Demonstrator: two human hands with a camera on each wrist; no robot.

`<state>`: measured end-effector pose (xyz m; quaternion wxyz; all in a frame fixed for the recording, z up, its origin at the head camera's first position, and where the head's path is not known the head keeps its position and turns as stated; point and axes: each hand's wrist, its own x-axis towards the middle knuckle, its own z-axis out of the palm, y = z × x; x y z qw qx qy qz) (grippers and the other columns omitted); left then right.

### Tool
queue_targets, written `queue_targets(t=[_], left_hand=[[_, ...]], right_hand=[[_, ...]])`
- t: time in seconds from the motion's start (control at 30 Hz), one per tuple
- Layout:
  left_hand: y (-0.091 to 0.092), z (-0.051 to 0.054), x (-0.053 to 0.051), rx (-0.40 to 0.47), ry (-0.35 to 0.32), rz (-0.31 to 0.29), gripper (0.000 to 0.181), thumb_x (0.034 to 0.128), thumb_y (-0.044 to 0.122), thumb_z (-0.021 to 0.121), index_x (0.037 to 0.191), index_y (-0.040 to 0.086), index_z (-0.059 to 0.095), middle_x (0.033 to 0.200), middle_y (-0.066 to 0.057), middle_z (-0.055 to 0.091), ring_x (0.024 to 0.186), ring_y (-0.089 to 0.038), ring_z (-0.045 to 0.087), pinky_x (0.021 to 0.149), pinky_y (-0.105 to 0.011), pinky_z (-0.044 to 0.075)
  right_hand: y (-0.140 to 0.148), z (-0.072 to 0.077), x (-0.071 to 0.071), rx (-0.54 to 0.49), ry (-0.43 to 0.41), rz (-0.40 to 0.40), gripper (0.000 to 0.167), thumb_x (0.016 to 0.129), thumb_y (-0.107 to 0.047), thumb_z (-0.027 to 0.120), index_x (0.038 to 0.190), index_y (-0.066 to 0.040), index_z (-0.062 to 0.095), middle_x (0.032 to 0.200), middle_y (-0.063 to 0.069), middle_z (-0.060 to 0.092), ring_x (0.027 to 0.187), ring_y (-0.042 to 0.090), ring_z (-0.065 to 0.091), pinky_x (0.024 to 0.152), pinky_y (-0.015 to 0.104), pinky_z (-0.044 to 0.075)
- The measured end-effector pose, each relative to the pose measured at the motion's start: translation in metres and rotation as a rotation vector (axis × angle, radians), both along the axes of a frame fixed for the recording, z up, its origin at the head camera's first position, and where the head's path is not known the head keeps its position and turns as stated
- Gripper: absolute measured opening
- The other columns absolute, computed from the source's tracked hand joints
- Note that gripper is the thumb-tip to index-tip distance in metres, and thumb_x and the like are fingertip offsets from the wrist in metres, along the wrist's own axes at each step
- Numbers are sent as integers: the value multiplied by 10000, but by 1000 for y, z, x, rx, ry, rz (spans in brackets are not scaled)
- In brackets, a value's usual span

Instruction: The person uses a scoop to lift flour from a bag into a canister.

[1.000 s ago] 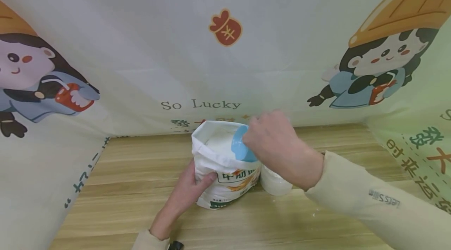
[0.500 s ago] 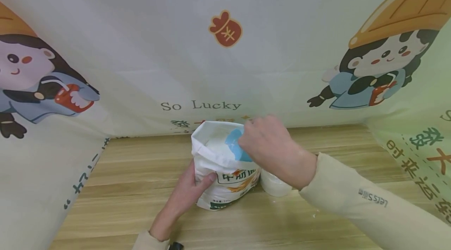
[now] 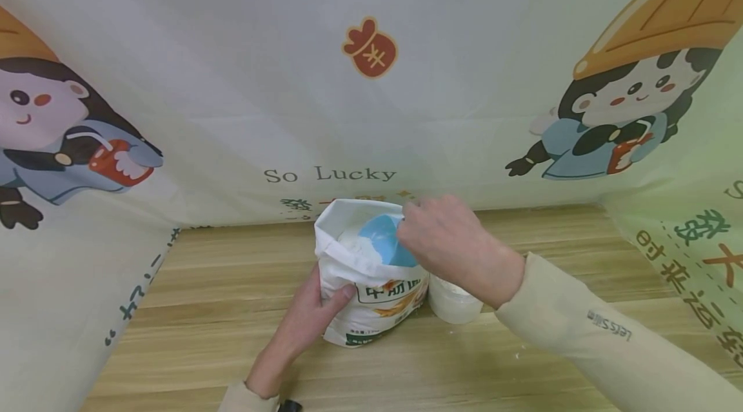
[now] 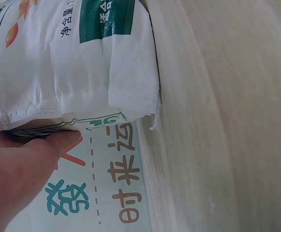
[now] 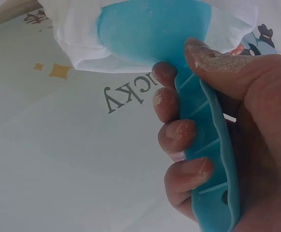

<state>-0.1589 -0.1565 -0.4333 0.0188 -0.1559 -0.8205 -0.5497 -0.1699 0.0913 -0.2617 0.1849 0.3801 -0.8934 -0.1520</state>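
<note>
A white flour bag [image 3: 371,309] stands upright on the wooden table, its top rolled outward and white flour [image 3: 356,247] visible inside. My left hand [image 3: 310,315] grips the bag's left side, thumb on the front; in the left wrist view that hand [image 4: 29,169] holds the bag's [image 4: 82,82] side near its lower part. A blue plastic scoop [image 3: 383,238] dips into the bag's mouth. My right hand [image 3: 447,238] holds its handle from above. Up close in the right wrist view, flour-dusted fingers [image 5: 179,135] wrap the ribbed handle, and the scoop's bowl [image 5: 155,31] is inside the bag's rim.
A clear round tub [image 3: 455,304] with white powder stands right of the bag, partly under my right forearm. Specks of flour lie on the wooden table [image 3: 203,334]. A printed cloth [image 3: 261,77] hangs behind and at both sides.
The scoop has moved left and deeper into the bag's mouth, and its bowl has turned more upward. My right hand shifted slightly left and down. The left hand and the bag stay put.
</note>
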Motion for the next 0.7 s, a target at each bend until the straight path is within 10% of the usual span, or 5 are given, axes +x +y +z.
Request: queue_targets(t=[0.7], left_hand=[[1,-2,-1,8,19,-23,531,1024,259,664,1509,210,451,1337,-69,645,1201,-283,635,1000,-534,510]], right_hand=[[13,-23,-9,-123,-109,29,233,951,-298,767,910,-71,734,750,24,601,616,178,525,484,320,463]])
